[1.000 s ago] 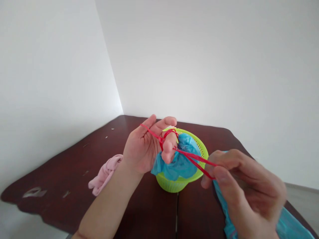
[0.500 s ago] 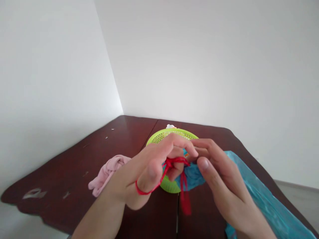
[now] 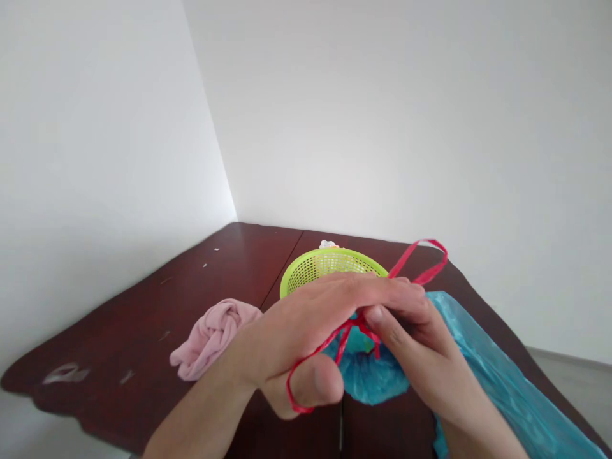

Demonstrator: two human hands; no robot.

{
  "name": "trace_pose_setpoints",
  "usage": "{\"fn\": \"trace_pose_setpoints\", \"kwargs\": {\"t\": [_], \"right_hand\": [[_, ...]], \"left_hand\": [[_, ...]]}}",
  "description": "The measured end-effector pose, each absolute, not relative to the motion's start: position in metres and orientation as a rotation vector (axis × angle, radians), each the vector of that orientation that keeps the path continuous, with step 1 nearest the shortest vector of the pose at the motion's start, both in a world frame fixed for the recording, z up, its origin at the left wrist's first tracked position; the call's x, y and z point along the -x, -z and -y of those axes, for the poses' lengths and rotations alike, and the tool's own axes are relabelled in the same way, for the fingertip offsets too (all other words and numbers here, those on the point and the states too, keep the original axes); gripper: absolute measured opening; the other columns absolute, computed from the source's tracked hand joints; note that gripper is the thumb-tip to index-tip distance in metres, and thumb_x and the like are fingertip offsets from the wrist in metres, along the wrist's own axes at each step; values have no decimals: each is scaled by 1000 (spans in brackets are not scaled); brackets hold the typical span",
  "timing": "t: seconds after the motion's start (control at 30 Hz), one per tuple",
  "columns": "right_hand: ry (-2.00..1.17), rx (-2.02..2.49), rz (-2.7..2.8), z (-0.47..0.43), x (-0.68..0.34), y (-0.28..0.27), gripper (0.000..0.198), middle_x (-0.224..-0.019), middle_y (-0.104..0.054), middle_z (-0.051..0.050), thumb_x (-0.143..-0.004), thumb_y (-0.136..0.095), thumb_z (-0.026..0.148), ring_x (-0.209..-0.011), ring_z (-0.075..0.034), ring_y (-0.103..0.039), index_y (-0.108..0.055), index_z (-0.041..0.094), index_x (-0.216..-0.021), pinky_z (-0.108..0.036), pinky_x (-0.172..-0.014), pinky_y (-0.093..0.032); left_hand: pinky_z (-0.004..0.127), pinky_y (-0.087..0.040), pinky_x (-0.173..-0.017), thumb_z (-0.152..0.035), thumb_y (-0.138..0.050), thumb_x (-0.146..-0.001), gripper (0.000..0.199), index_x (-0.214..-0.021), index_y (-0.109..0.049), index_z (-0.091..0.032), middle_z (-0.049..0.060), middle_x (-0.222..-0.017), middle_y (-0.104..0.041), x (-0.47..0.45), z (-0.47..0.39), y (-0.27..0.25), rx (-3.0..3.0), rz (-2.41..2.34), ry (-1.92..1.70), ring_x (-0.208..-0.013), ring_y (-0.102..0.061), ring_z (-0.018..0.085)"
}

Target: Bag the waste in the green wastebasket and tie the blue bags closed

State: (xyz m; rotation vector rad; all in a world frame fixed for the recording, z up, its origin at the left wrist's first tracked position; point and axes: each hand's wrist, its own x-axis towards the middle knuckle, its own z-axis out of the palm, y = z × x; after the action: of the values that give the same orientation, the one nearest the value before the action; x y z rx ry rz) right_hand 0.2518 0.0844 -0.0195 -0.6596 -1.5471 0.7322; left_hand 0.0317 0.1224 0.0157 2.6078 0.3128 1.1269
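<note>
A red plastic string (image 3: 345, 336) runs between my hands and is knotted near the middle. It loops around the thumb of my left hand (image 3: 306, 338), whose fingers reach flat across to the right. My right hand (image 3: 425, 357) is closed, with its thumb pressing the string against the fingers. Another loop of the string sticks up above the fingertips. Below the hands hangs a gathered blue plastic bag (image 3: 375, 382), its top partly hidden by the fingers.
A green plastic basket (image 3: 288, 280) stands behind my hands, with something white (image 3: 327, 243) beyond it. A crumpled pink cloth (image 3: 215, 338) lies to the left. Blue plastic sheeting (image 3: 502, 376) spreads along the right of the dark red table (image 3: 157, 306).
My left fingers have come forward over the right fingers, and both hands are closer together. A red loop now rises above them, and more of the blue bag shows below.
</note>
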Motion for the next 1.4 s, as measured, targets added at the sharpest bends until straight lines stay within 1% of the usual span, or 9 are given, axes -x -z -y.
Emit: {"fn": "trace_pose_setpoints", "kwargs": {"t": [0.27, 0.37, 0.5, 0.6, 0.7, 0.97, 1.1, 1.3, 1.4], "right_hand": [[-716, 767, 1299, -119, -269, 19, 49, -75, -77, -2, -101, -95, 69, -65, -15, -66, -87, 24, -83, -24, -57, -54], [-739, 867, 1122, -136, -282, 23, 59, -66, -68, 0, -92, -99, 77, -55, -11, -52, -80, 22, -79, -22, -48, -41], [-800, 872, 989, -155, -291, 30, 66, -64, -64, 1, -82, -103, 82, -55, -11, -51, -77, 21, -79, -23, -49, -42], [-881, 821, 936, -163, -294, 34, 67, -61, -55, 5, -78, -106, 79, -52, -10, -44, -71, 22, -77, -22, -46, -35], [-977, 741, 874, -168, -297, 35, 67, -63, -50, 7, -75, -111, 69, -53, -8, -39, -64, 22, -74, -20, -46, -32], [-1071, 600, 770, -170, -316, 30, 52, -69, -41, 9, -91, -100, 45, -52, -8, -30, -54, 25, -76, -22, -48, -38], [-1008, 612, 962, -156, -319, 17, 49, -67, -41, 5, -98, -85, 49, -56, -14, -39, -52, 27, -69, -30, -55, -46], [-711, 589, 1077, -122, -305, 1, 50, -69, -44, 1, -111, -71, 49, -61, -20, -44, -54, 28, -69, -36, -59, -43], [-347, 760, 1154, -111, -300, 0, 44, -80, -59, -4, -116, -67, 44, -79, -24, -58, -65, 28, -75, -39, -72, -47]], "left_hand": [[69, -47, -141, -67, -28, -127, 58, -167, -67, -52, -3, -139, -91, -34, -108, -26, -2228, -202, -1108, -153, -76, 38], [69, -50, -136, -89, -32, -117, 69, -143, -83, -51, -2, -88, -90, -37, -99, -22, -2015, -204, -1151, -101, -86, 37], [61, -66, -96, -96, -35, -110, 76, -112, -89, -43, -2, -50, -47, -39, -93, -23, -1893, -334, -1107, -52, -48, 24], [46, -46, -64, -102, -41, -106, 79, -108, -87, -38, -3, -56, -36, -36, -96, -26, -1838, -401, -930, -50, -32, 20], [39, -29, -64, -97, -37, -113, 79, -120, -83, -32, -4, -65, -35, -33, -103, -24, -1877, -518, -883, -58, -29, 19], [35, -38, -62, -69, -38, -127, 55, -139, -74, -29, -3, -72, -61, -24, -121, -22, -2210, -1124, -920, -64, -59, 22], [38, -46, -62, -64, -69, -115, 60, -163, -66, -28, 2, -84, -81, -29, -132, -18, -2503, -1367, -681, -74, -77, 33], [44, -59, -77, -44, -78, -113, 21, -127, -86, -31, 8, -113, -92, -40, -148, -10, -2683, -1420, -625, -99, -86, 38], [51, -63, -96, -32, -83, -110, 22, -132, -85, -29, 9, -128, -89, -40, -154, -11, -2697, -1401, -867, -114, -83, 38]]}}
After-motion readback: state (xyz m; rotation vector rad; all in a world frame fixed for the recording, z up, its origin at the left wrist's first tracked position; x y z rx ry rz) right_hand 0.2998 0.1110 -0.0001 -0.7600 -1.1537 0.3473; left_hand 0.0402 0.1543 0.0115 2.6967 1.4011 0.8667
